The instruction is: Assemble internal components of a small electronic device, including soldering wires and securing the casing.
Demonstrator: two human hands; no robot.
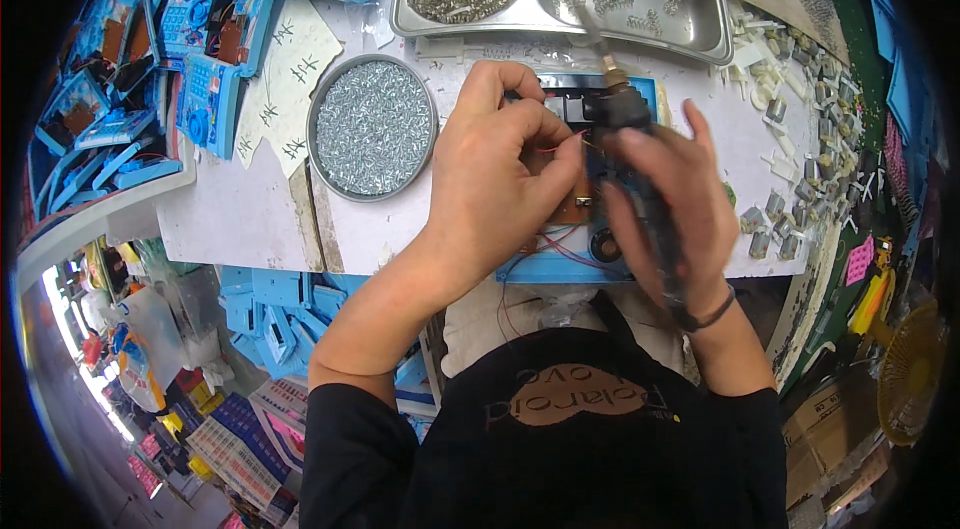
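Observation:
A blue plastic casing (560, 267) lies before me, holding a brown circuit board (570, 212), black parts and thin wires. My left hand (500, 164) is over its left side, thumb and forefinger pinched together at a thin red wire (545, 148). Blurred by motion, my right hand (685, 194) is closed round a dark electric screwdriver (625, 107). The tool's brass-coloured collar and thin bit point away from me, above the casing's far edge. Both hands hide much of the casing's middle.
A round dish of small screws (372, 129) stands left of my hands. Beyond them, a metal tray (710, 34) holds springs. Small white and metal parts (785, 169) lie scattered at right. Blue casings with boards (205, 99) pile up far left; more blue pieces (275, 314) sit below the table edge.

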